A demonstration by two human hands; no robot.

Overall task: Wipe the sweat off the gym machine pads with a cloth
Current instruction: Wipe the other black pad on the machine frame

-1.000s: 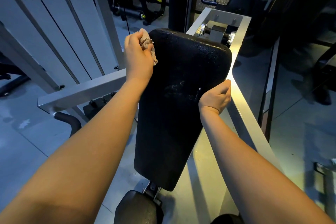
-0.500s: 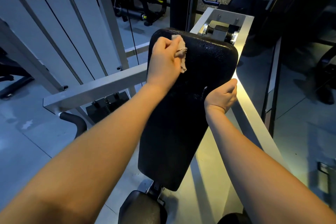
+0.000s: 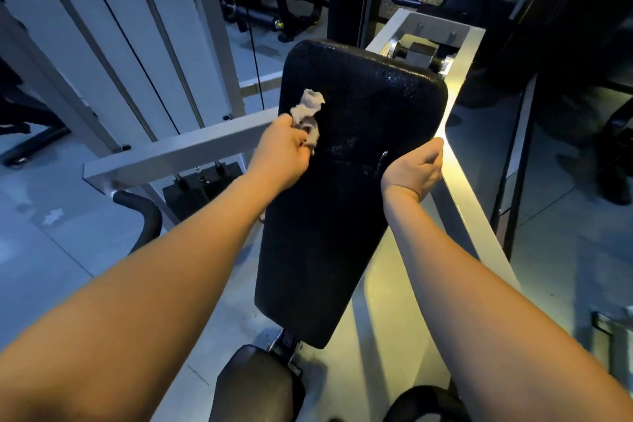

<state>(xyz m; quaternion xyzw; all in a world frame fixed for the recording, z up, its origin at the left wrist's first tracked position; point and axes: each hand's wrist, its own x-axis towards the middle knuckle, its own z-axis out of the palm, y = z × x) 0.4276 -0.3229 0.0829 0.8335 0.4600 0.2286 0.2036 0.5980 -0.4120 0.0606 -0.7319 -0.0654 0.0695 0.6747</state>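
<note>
My left hand (image 3: pixel 284 151) has its fingers curled tight round a crumpled pale cloth (image 3: pixel 308 110), and I press it against the upper left part of the black back pad (image 3: pixel 342 233). A loose tail of the cloth sticks up above my knuckles, flat on the vinyl. My right hand (image 3: pixel 414 171) grips the pad's right edge about halfway up, fingers wrapped behind it where I cannot see them and thumb on the front, steadying it.

The job looks only partly done, as I judge it. A wet sheen (image 3: pixel 346 152) glistens across the middle of the pad, between my two hands, and fine droplets (image 3: pixel 394 82) catch the light near the top right corner. The lower half is too dark to tell whether it is dry or damp, so I would go over it anyway. Below it, the seat pad (image 3: pixel 253 384) sits at the bottom of my view, well apart from the cloth, and I take it to be untouched.
</note>
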